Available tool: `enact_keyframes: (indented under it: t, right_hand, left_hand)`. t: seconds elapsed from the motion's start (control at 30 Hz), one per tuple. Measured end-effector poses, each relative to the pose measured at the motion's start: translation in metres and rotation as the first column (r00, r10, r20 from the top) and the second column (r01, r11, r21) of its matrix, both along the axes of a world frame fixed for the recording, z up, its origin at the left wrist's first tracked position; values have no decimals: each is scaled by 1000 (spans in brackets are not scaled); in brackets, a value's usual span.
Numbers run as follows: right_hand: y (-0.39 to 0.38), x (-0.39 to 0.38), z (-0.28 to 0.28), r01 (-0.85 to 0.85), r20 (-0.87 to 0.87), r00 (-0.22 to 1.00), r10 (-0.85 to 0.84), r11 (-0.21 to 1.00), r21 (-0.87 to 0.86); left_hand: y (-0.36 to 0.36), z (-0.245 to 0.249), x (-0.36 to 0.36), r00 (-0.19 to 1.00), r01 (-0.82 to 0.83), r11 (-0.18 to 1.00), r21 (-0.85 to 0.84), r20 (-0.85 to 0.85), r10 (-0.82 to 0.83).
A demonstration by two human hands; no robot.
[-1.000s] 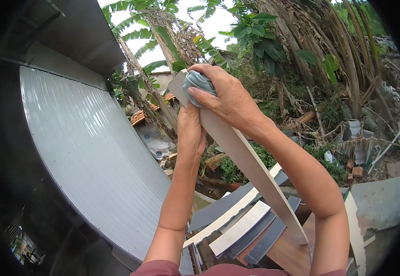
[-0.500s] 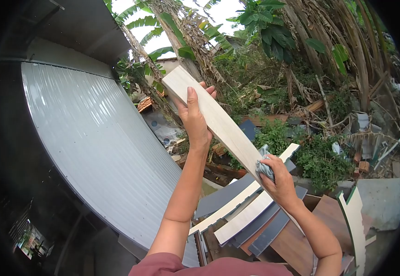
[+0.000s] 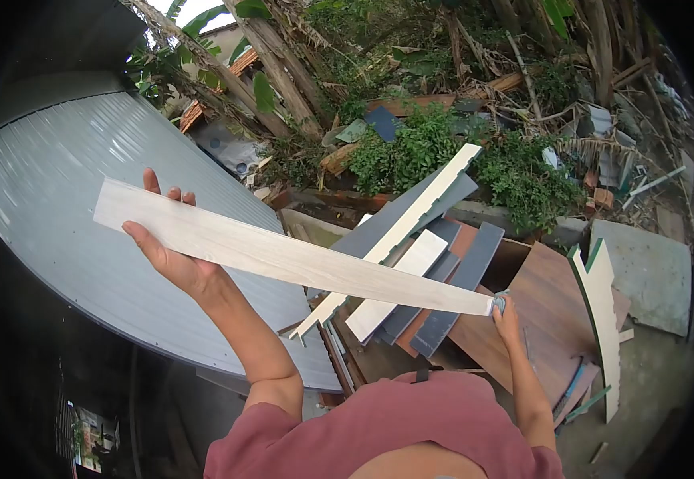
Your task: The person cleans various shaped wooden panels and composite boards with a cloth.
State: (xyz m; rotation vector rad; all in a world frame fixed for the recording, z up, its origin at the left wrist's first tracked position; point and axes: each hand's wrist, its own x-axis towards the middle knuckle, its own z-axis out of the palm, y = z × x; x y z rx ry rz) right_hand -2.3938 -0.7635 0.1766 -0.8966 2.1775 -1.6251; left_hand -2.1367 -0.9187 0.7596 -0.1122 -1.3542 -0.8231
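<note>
A long pale wood-grain plank (image 3: 307,263) stretches across the view, its wide end at the left and its far end lower at the right. My left hand (image 3: 173,255) grips the plank near the left end, thumb on the near face and fingertips showing past the upper edge. At the right end, my right hand (image 3: 507,315) is closed on a crumpled grey-blue cloth (image 3: 499,302), which touches the plank's tip.
Stacked boards, among them a dark grey board (image 3: 467,279) and a notched cream strip (image 3: 411,231), lie below the plank. A brown panel (image 3: 551,295) and a tall cream piece (image 3: 600,311) are at the right. Corrugated metal sheeting (image 3: 67,191) fills the left.
The plank has swung from a steep slant to a flatter one. My left hand has moved left and down with it, and my right hand with the cloth has slid to its right end.
</note>
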Motion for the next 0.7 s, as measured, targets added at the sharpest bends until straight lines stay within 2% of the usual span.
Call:
enact_keyframes:
  t: [0.1, 0.17, 0.27, 0.4, 0.5, 0.57, 0.6, 0.67, 0.7]
  right_hand:
    - [13, -4, -40, 2, 44, 999, -6, 995, 96]
    - [18, -6, -72, -18, 282, 958, -53, 970, 244]
    - [22, -4, -129, -8, 290, 955, -55, 977, 213]
    - [23, -10, -161, -151, 331, 942, 60, 955, 255]
    - [27, -7, -154, -90, 382, 924, -8, 967, 238]
    - [35, -4, -131, 103, 388, 889, -241, 933, 344]
    - [37, -4, -117, 101, 377, 895, -240, 931, 351]
    - [34, -6, -72, 265, 366, 863, -349, 928, 260]
    - [28, -9, -40, 275, 352, 866, -355, 926, 257]
  left_hand:
    - [10, -13, 28, 1000, 10, 1000, -13, -25, -10]
    - [16, -17, 43, 999, 13, 1000, -22, -36, -14]
    - [21, -24, 66, 988, 149, 989, 2, -25, -149]
    - [27, -29, 69, 997, -12, 999, 40, -79, 15]
    - [22, -32, 70, 989, -110, 993, 40, -99, 114]
    - [14, -35, 74, 990, -41, 997, 65, -133, 50]
    - [9, -36, 77, 983, 73, 993, 98, -175, -55]
    - [-1, -40, 82, 981, 85, 990, 114, -183, -64]
    - [-6, -40, 82, 980, 103, 988, 118, -183, -81]
